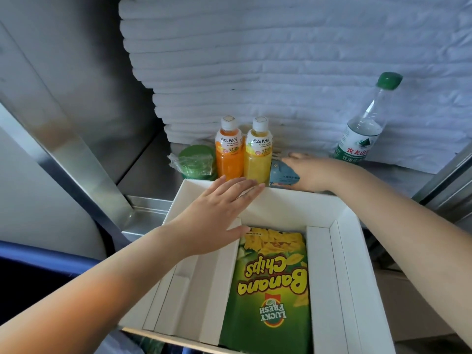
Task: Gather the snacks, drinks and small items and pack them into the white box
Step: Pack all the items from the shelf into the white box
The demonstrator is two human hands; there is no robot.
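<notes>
Held left hand flat over far rim of white box, fingers straight, pressed together. Rested right hand on blue packet, fingers flat.

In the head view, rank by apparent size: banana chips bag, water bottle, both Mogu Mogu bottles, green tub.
1. banana chips bag, largest, but nearest the camera.
2. water bottle.
3. orange Mogu Mogu bottle and yellow Mogu Mogu bottle: alike, unranked.
4. green tub, its base hidden.
</notes>
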